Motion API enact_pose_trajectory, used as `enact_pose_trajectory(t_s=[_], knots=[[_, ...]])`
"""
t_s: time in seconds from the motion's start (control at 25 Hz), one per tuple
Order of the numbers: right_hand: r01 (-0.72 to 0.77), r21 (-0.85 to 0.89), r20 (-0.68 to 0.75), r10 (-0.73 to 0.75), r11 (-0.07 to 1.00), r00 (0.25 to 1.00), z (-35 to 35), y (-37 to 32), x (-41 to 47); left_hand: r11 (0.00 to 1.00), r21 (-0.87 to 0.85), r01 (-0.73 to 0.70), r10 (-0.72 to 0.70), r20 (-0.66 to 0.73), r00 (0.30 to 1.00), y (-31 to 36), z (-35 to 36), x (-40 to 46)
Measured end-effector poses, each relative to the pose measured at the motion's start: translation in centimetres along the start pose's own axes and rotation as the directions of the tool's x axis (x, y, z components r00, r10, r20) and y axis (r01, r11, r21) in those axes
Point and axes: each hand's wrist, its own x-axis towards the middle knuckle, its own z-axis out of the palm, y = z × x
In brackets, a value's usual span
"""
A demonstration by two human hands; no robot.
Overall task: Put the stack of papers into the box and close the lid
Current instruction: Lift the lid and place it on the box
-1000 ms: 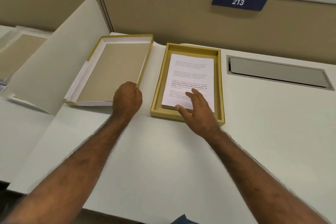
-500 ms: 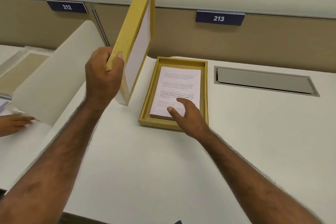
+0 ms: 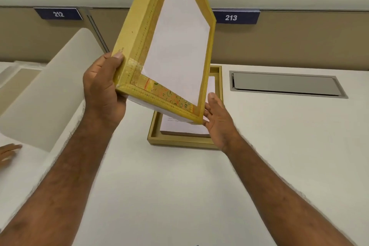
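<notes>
yellow card makes up the lid [image 3: 139,32], which the person holds steeply tilted in the air over the box [image 3: 179,142], its white panel facing the camera. at far left another person's hand [image 3: 8,153] lies on the surface [image 3: 279,146] beside a curved divider [image 3: 56,86], near enough that a wide swing of the lid that way could brush them. the left hand [image 3: 103,88] clamps the lid's near left corner, thumb along the outer rim and fingers wrapped behind. that corner carries tape and looks worn, so a hard squeeze there could buckle the card. the lid's lower edge hangs just above the papers [image 3: 185,129], which lie inside the box, flat and against its near wall. the right hand [image 3: 217,118] is spread, palm and fingers just touching the lid's near right corner without closing on it. if the left grip slips, that hand looks unlikely to hold the weight alone.

the main risk looks to be a skewed descent: the lid is turned off square with the box, so one rim could land inside the wall and crush the top sheets, or push the light box across the surface. the lid has to be levelled and squared before it goes down.

to the right the surface is open as far as a flush metal hatch [image 3: 285,84], well apart from the box. behind stands a partition with signs 212 [image 3: 58,14] and 213 [image 3: 231,17]; the lid's upper end runs out of view.
</notes>
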Motion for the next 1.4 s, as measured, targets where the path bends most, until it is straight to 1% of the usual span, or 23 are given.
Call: enact_pose_trajectory(t_s=[0.08,0.16,0.24,0.32,0.4,0.52,0.6,0.68,0.72,0.84,0.92,1.08,1.16,1.24,1.4], knots=[[-0.016,0.067,-0.029,0.018,0.998,0.999,-1.4,0.1,0.7,0.992,-0.099,0.077,-0.077,0.003,0.997,-1.7,-0.6,0.9],[-0.009,0.074,-0.019,0.011,0.997,1.000,-2.4,0.1,0.9,0.971,-0.175,0.165,-0.165,0.018,0.986,-3.7,-1.2,1.6],[0.007,0.072,-0.063,-0.003,0.997,0.998,-3.3,0.3,1.0,0.946,-0.210,0.247,-0.246,0.033,0.969,-6.0,-1.5,1.8],[0.023,0.057,-0.132,-0.015,0.998,0.991,-4.0,0.6,1.0,0.932,-0.190,0.308,-0.309,0.028,0.951,-8.3,-2.0,1.8],[0.051,0.005,-0.189,-0.049,0.999,0.981,-4.7,0.8,0.9,0.932,-0.115,0.343,-0.345,0.000,0.939,-10.6,-2.7,1.4],[0.077,-0.121,-0.238,-0.104,0.990,0.966,-5.7,1.1,1.0,0.917,0.128,0.378,-0.380,-0.006,0.925,-14.2,-4.1,0.9],[0.084,-0.242,-0.248,-0.145,0.967,0.958,-6.2,1.8,1.1,0.881,0.293,0.372,-0.377,-0.041,0.925,-16.0,-5.1,0.6],[0.078,-0.347,-0.246,-0.171,0.935,0.954,-6.6,2.5,1.3,0.835,0.408,0.369,-0.359,-0.106,0.928,-17.2,-5.6,0.4],[0.063,-0.391,-0.252,-0.173,0.918,0.952,-6.8,2.8,1.4,0.811,0.450,0.375,-0.364,-0.115,0.924,-17.6,-5.8,0.3],[0.059,-0.493,-0.265,-0.214,0.868,0.940,-7.0,3.1,1.3,0.766,0.509,0.394,-0.391,-0.118,0.913,-18.7,-6.1,-0.1],[0.072,-0.558,-0.272,-0.263,0.827,0.926,-7.0,3.3,1.2,0.758,0.518,0.397,-0.394,-0.121,0.911,-19.1,-6.2,0.1],[0.024,-0.699,-0.277,-0.302,0.714,0.912,-6.6,3.7,0.3,0.756,0.514,0.405,-0.389,-0.144,0.910,-19.4,-7.0,1.0],[0.000,-0.755,-0.267,-0.309,0.655,0.913,-6.5,4.1,0.0,0.749,0.531,0.397,-0.375,-0.155,0.914,-19.5,-7.9,1.3],[-0.031,-0.799,-0.270,-0.312,0.601,0.911,-6.7,4.5,-0.2,0.722,0.573,0.389,-0.376,-0.149,0.915,-19.7,-8.5,1.3],[-0.108,-0.833,-0.296,-0.272,0.543,0.916,-7.7,4.8,-0.8,0.659,0.679,0.323,-0.339,-0.115,0.934,-20.5,-8.6,0.3]])
